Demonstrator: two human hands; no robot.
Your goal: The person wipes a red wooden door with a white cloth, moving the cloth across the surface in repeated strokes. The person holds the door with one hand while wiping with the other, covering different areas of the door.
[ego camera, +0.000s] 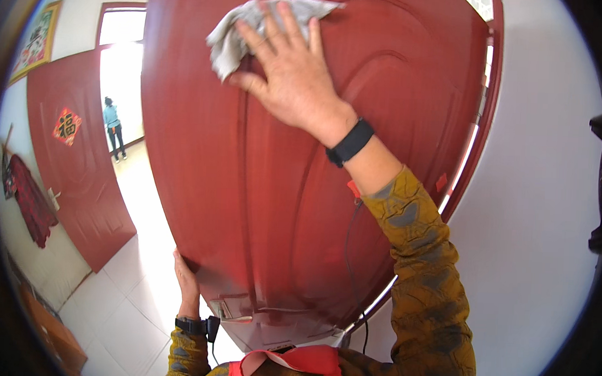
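A red door with raised curved panel lines fills the middle of the view. Against its upper part, my right hand presses a grey cloth flat, with the fingers spread over it. My left hand is at the door's left edge, low in the picture; its fingertips are partly hidden behind that edge. A metal door handle sits to the right of my left wrist. Each wrist wears a black strap, and a thin cable hangs in front of the door.
A second red door with a red paper decoration stands at the left. Through a bright doorway a person stands farther off. Dark red clothing hangs on the left wall. A brown box is at lower left; a white wall bounds the right.
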